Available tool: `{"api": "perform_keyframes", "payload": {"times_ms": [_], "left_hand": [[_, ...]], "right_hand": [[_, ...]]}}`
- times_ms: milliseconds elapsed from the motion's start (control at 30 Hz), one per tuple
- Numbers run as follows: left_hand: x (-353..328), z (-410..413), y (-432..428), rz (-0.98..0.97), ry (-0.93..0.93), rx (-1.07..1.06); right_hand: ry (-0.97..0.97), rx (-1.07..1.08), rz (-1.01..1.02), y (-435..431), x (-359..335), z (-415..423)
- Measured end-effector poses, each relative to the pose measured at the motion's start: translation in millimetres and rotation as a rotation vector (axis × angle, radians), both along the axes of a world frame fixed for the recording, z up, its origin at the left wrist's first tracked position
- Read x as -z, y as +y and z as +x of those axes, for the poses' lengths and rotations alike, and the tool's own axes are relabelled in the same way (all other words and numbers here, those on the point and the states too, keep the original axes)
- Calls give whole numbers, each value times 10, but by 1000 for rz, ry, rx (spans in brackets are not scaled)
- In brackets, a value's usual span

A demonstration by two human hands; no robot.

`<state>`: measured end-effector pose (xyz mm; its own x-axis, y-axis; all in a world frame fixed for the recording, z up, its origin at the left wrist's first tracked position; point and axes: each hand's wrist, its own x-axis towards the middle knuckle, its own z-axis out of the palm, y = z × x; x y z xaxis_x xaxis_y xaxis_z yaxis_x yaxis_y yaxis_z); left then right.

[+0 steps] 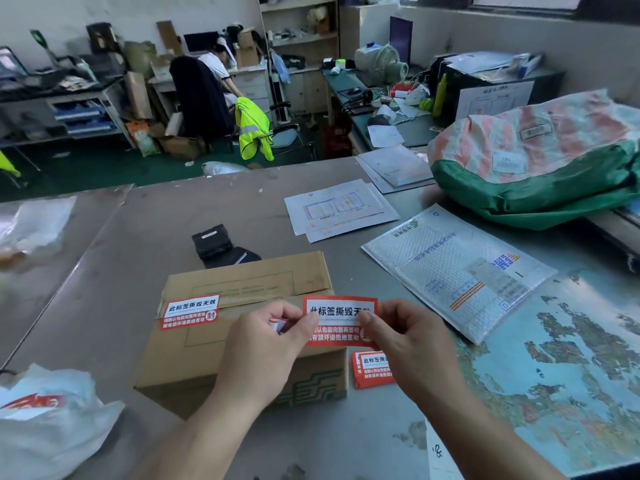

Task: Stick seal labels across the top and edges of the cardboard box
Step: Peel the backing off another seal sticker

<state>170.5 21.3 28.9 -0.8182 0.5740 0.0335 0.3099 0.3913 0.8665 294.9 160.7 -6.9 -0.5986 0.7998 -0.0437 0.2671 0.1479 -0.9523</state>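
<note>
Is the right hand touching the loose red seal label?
Touching: the head view shows the right hand pinching the seal label by its right edge, thumb on its face.

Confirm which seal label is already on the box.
Stuck label at the cardboard box's left edge. Left hand and right hand pinch the held label; the stack lies beside the box.
</note>
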Motion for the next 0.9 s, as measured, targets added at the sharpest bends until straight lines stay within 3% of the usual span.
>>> {"api": "perform_keyframes", "payload": {"times_ms": [167, 367, 633, 900], "left_hand": [[-18, -75, -105, 68, -292, 95], [-24, -62, -114, 107, -321, 120], [49, -49, -27, 143, -322, 47], [-5, 13, 78, 261, -522, 99]], "right_hand": [[-48, -29, -5, -7, 0, -59], [-61, -30, -3, -21, -15, -104], [-50, -153, 516, -80, 57, -73], [254, -319, 163, -76, 17, -9]]}}
